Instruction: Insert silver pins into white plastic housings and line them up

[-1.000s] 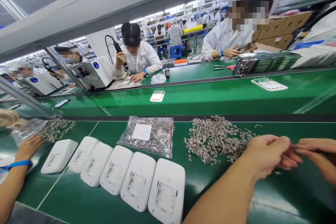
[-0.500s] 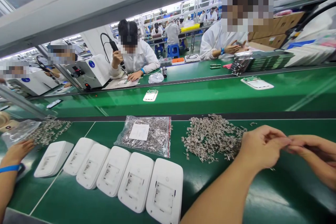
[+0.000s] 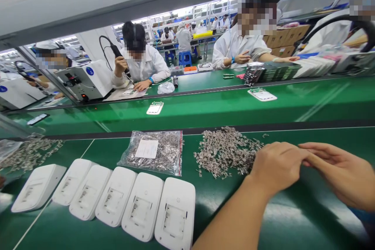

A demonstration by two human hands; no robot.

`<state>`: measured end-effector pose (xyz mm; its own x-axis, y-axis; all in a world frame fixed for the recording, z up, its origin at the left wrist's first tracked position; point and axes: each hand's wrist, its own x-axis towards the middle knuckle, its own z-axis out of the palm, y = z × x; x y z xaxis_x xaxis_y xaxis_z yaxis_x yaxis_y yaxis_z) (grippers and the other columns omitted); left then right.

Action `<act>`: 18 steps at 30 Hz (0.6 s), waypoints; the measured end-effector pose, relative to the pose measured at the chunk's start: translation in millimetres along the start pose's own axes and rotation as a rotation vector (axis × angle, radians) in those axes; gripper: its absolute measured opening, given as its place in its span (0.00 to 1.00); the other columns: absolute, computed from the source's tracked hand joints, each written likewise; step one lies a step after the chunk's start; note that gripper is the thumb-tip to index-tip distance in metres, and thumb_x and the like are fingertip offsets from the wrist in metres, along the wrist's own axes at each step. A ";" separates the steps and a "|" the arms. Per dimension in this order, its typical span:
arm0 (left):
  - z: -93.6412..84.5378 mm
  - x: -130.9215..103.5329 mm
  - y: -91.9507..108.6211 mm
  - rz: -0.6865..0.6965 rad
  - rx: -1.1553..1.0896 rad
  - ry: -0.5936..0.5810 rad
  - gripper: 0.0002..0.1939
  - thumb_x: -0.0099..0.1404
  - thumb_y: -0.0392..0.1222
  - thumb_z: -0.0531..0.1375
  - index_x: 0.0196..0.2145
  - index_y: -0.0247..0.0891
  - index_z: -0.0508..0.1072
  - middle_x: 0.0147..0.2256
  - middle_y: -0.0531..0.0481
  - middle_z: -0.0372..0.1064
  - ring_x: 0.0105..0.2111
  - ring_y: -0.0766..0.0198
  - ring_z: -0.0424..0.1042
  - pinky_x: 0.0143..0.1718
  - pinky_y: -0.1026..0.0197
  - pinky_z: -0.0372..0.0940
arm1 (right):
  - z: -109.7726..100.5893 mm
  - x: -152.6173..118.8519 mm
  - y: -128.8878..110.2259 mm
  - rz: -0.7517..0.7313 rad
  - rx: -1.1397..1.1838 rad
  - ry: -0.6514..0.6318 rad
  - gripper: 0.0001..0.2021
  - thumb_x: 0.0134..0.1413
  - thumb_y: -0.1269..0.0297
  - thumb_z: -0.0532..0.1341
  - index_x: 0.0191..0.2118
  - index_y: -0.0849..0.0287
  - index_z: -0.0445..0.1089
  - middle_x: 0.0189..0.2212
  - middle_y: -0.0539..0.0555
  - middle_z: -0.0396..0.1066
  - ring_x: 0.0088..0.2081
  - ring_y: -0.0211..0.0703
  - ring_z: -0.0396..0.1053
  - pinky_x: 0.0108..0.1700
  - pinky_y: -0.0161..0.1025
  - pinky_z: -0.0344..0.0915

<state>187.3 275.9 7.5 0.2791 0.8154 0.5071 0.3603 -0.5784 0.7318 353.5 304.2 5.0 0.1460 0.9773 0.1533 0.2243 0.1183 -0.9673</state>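
My left hand (image 3: 277, 168) is closed over the right edge of a pile of small metal clips (image 3: 227, 152), its fingertips bent away from the camera. My right hand (image 3: 341, 174) comes in from the right, and its pinched fingertips meet those of my left hand. Whatever sits between them is hidden or too small to name. To the left of my forearm lie several white plastic housings (image 3: 178, 189) in a slanted row, each with a recessed battery bay facing up. Behind them rests a clear zip bag (image 3: 172, 152) of the same sort of metal parts, with a white label.
A second heap of metal parts (image 3: 36, 152) lies at the far left. Beyond the bench runs a green belt (image 3: 205, 107) carrying white panels with circuit boards (image 3: 262, 94). Across it, one co-worker (image 3: 146, 62) holds a black tool; another (image 3: 243, 49) sits by stacked parts.
The view has swung to the right, so the bench things appear further left. My hands stay together, with more of my right hand showing. The co-worker across at right has reached out an arm.
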 end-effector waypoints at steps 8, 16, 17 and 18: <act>10.2 -4.0 9.0 0.189 0.381 -0.215 0.08 0.69 0.35 0.55 0.40 0.40 0.73 0.41 0.46 0.73 0.44 0.58 0.71 0.48 0.55 0.66 | -7.7 5.1 -14.2 -0.152 -0.395 0.223 0.16 0.50 0.49 0.61 0.32 0.56 0.77 0.25 0.56 0.77 0.26 0.47 0.74 0.34 0.45 0.70; 17.7 -12.5 16.1 0.323 0.597 -0.375 0.05 0.70 0.35 0.54 0.37 0.40 0.70 0.37 0.49 0.71 0.40 0.60 0.69 0.37 0.56 0.59 | -26.7 18.8 4.0 -0.205 -0.553 0.335 0.16 0.48 0.50 0.62 0.31 0.57 0.81 0.29 0.57 0.78 0.29 0.47 0.72 0.36 0.44 0.68; 18.2 -12.8 15.9 0.327 0.602 -0.368 0.06 0.70 0.34 0.54 0.37 0.40 0.70 0.36 0.49 0.71 0.39 0.60 0.68 0.36 0.56 0.58 | -25.5 18.8 4.9 -0.207 -0.550 0.319 0.16 0.48 0.51 0.62 0.31 0.57 0.81 0.30 0.57 0.79 0.29 0.47 0.72 0.37 0.44 0.68; 18.6 -12.9 15.5 0.329 0.606 -0.361 0.05 0.70 0.34 0.54 0.37 0.40 0.70 0.36 0.49 0.70 0.39 0.60 0.68 0.36 0.56 0.58 | -23.9 18.7 5.7 -0.217 -0.552 0.303 0.15 0.48 0.53 0.62 0.32 0.57 0.81 0.31 0.57 0.79 0.30 0.48 0.73 0.38 0.45 0.69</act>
<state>205.9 256.0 3.9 0.6914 0.6023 0.3990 0.6032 -0.7852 0.1401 380.6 318.9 7.1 0.2887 0.8394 0.4606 0.7278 0.1202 -0.6752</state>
